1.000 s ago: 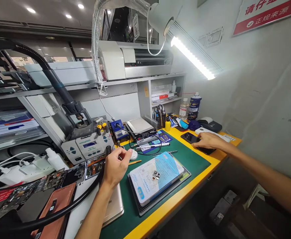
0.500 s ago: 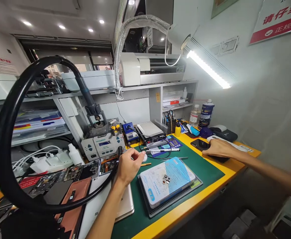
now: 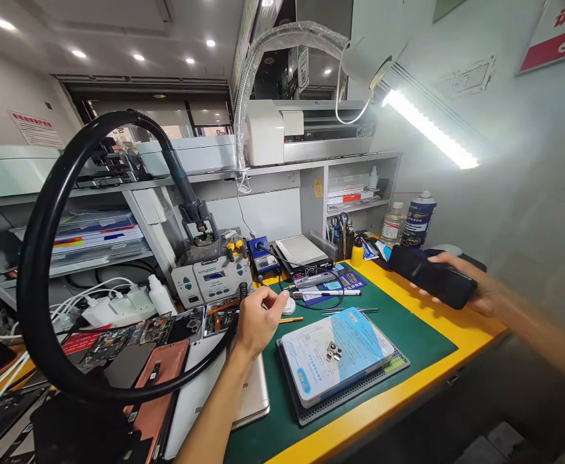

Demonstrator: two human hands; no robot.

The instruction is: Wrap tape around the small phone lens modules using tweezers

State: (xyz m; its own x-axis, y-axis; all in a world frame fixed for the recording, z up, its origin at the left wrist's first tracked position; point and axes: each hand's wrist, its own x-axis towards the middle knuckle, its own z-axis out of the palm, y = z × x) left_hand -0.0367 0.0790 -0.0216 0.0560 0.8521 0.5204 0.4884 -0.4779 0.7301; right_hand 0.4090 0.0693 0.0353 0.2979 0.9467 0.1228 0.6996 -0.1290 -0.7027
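My right hand (image 3: 480, 283) is closed around a black smartphone (image 3: 430, 276), lifted and tilted above the yellow right side of the desk. My left hand (image 3: 259, 316) hovers over the left part of the green mat (image 3: 420, 328) with its fingers curled into a pinch. Whatever sits between those fingertips, if anything, is hidden. A round white piece (image 3: 289, 305) shows just behind the left thumb. Between the hands, a blue-and-white box (image 3: 321, 367) lies on a dark perforated pad (image 3: 401, 365). On top of the box rests a small metallic camera module (image 3: 333, 351).
A thick black flexible hose (image 3: 35, 270) loops across the left side, in front of a hot-air station (image 3: 209, 281). Phone parts and a gold phone (image 3: 256, 396) crowd the left. Tweezers (image 3: 350, 310) and a pen (image 3: 331, 293) lie behind the box. A spray can (image 3: 418, 220) stands back right.
My right hand has picked the smartphone up from the yellow desk and tilted it. My left hand keeps its curled pose. The whole view has shifted slightly.
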